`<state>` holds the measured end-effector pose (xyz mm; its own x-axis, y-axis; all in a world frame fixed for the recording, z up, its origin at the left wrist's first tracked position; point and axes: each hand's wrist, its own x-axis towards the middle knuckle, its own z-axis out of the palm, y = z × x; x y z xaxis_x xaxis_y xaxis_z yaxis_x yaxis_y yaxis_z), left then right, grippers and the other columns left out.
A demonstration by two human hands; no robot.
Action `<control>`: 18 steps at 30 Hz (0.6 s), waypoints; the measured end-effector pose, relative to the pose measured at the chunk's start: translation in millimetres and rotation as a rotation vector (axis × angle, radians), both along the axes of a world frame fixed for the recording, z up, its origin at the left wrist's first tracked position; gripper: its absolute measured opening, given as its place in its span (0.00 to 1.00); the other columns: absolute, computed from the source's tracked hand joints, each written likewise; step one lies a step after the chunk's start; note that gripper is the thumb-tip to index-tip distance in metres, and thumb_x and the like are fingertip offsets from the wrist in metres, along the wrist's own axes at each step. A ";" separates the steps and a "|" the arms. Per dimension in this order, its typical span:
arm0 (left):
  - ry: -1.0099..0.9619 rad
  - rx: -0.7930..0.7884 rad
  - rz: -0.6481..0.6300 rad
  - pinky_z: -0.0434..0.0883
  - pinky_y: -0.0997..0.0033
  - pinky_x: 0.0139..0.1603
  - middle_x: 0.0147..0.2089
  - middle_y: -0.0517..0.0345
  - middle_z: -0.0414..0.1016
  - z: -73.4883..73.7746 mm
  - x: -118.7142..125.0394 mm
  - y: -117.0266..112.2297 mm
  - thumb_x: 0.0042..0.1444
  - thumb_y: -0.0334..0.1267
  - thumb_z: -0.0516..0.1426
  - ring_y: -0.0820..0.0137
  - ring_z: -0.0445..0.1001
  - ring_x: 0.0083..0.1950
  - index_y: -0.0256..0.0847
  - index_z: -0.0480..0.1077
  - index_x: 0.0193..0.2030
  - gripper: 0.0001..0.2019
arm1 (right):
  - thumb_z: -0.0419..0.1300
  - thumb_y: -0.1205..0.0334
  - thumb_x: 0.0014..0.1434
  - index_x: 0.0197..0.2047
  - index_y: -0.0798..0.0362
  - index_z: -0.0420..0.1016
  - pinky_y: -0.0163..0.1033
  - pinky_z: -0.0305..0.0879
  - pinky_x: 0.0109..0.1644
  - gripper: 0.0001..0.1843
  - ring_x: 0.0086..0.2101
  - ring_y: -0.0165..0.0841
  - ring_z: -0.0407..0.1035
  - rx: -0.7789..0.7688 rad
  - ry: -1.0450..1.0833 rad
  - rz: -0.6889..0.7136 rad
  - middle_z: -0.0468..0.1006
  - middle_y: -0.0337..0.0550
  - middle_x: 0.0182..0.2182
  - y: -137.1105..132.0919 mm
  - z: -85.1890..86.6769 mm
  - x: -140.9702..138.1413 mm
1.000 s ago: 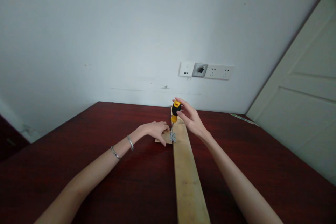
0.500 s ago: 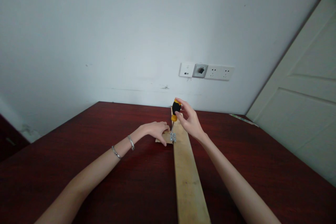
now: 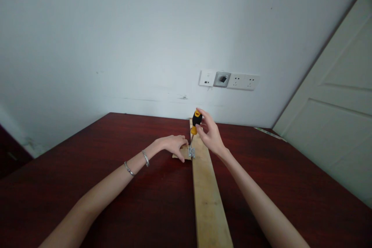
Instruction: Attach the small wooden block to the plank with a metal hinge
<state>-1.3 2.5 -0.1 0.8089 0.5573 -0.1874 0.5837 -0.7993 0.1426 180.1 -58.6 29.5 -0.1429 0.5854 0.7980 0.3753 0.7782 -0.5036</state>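
Left hand point(image 3: 174, 145) braces the wooden block point(image 3: 186, 154), right hand point(image 3: 211, 135) grips the screwdriver point(image 3: 197, 119)

At the left, the left hand is closed on the wooden block, its thumb on the near side and its fingers bent over the far side, parted about as widely as the piece itself. The palm faces down and the wrist is slightly bent. The left forearm reaches in from the near left, low over the dark red table point(image 3: 116, 135), with two silver bracelets point(image 3: 146, 159) round it.

Just right of those fingers lies a metal hinge point(image 3: 193, 152), one leaf on the wooden block and the other on the long plank point(image 3: 207, 190), which runs from the near edge of the view toward the wall point(image 3: 145, 31). The screwdriver stands above the hinge, tilted with its yellow-and-black handle up and its shaft down to the left leaf; the tip is too small to make out.

The right hand holds that handle between thumb and fingers, raised over the plank, with the forearm slanting in from the near right. Beyond, a row of sockets point(image 3: 243, 81) sits on the wall; at far right, a thin strip point(image 3: 270, 134) lies near a white door point(image 3: 334, 104).
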 end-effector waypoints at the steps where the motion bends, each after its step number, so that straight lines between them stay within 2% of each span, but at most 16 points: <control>1: 0.000 0.002 -0.002 0.67 0.63 0.46 0.52 0.50 0.67 -0.3 -0.1 0.2 0.38 0.63 0.63 0.59 0.70 0.47 0.42 0.66 0.52 0.37 | 0.53 0.68 0.59 0.62 0.41 0.57 0.45 0.72 0.46 0.29 0.50 0.38 0.66 -0.005 0.017 0.000 0.63 0.47 0.58 1.4 -0.9 -0.2; 5: 0.003 0.009 0.006 0.66 0.63 0.48 0.53 0.50 0.67 -0.6 0.0 -0.1 0.38 0.62 0.63 0.59 0.70 0.48 0.43 0.66 0.53 0.38 | 0.60 0.65 0.56 0.57 0.44 0.63 0.41 0.73 0.39 0.25 0.46 0.37 0.67 0.027 0.063 -0.063 0.65 0.48 0.53 2.6 -2.0 -3.0; 8: 0.006 0.010 0.013 0.66 0.63 0.48 0.53 0.50 0.67 -0.4 0.3 -0.6 0.39 0.62 0.62 0.59 0.70 0.48 0.43 0.66 0.53 0.37 | 0.61 0.64 0.55 0.56 0.45 0.64 0.42 0.74 0.41 0.25 0.49 0.38 0.66 0.018 0.074 -0.070 0.61 0.50 0.57 -0.1 -0.2 -2.7; 11: 0.004 0.008 0.008 0.66 0.64 0.46 0.52 0.49 0.68 -0.1 0.4 -0.7 0.38 0.63 0.62 0.59 0.70 0.46 0.42 0.66 0.53 0.37 | 0.57 0.65 0.58 0.60 0.44 0.59 0.46 0.72 0.47 0.26 0.49 0.37 0.68 -0.046 0.073 0.010 0.61 0.50 0.59 -0.2 1.3 -0.1; 15: 0.009 0.012 -0.002 0.67 0.64 0.45 0.51 0.49 0.68 1.3 0.2 -1.6 0.38 0.63 0.62 0.58 0.70 0.46 0.42 0.66 0.52 0.37 | 0.56 0.65 0.59 0.60 0.43 0.60 0.47 0.71 0.49 0.25 0.47 0.37 0.68 -0.064 0.020 0.008 0.67 0.48 0.54 2.3 2.5 1.5; 18: 0.008 0.008 0.013 0.66 0.63 0.45 0.52 0.49 0.68 2.3 0.2 -2.8 0.39 0.63 0.62 0.58 0.70 0.46 0.42 0.66 0.52 0.37 | 0.59 0.64 0.57 0.59 0.42 0.62 0.45 0.73 0.45 0.27 0.47 0.38 0.66 -0.023 -0.002 -0.025 0.65 0.47 0.51 0.5 4.9 0.8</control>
<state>-1.0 -0.4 2.2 0.8002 0.5690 -0.1892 0.5949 -0.7930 0.1314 180.9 -58.1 34.3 -0.1301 0.6066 0.7843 0.3956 0.7571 -0.5199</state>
